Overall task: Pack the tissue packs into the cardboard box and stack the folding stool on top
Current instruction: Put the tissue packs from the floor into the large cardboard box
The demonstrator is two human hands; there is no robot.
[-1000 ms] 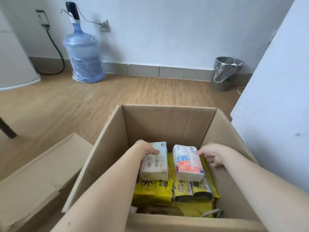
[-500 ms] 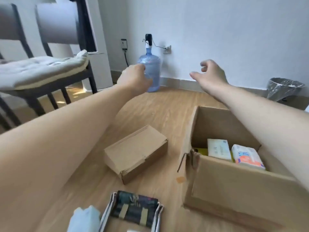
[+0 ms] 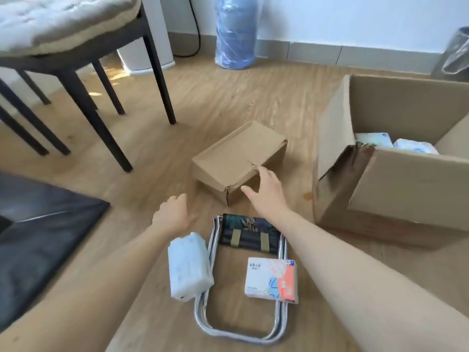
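A folded stool (image 3: 247, 236) with a dark patterned seat and a metal frame lies flat on the floor in front of me. A pale blue tissue pack (image 3: 189, 271) rests on its left side, and a white and orange tissue pack (image 3: 272, 279) on its right. The large open cardboard box (image 3: 396, 189) stands at the right with two tissue packs (image 3: 396, 143) inside. My left hand (image 3: 175, 213) hovers open just beyond the blue pack. My right hand (image 3: 266, 190) is open above the stool's far end, close to a small closed box.
A small closed cardboard box (image 3: 238, 158) sits on the wooden floor beyond the stool. A dark chair (image 3: 83, 57) with a cushion stands at the upper left, a dark mat (image 3: 38, 232) at the left, a water jug (image 3: 234, 34) and a bin (image 3: 455, 54) by the wall.
Both hands left the large box, where they set down two packs, swung up and left, and now reach down toward the stool and the packs on it. My view turned left and down.
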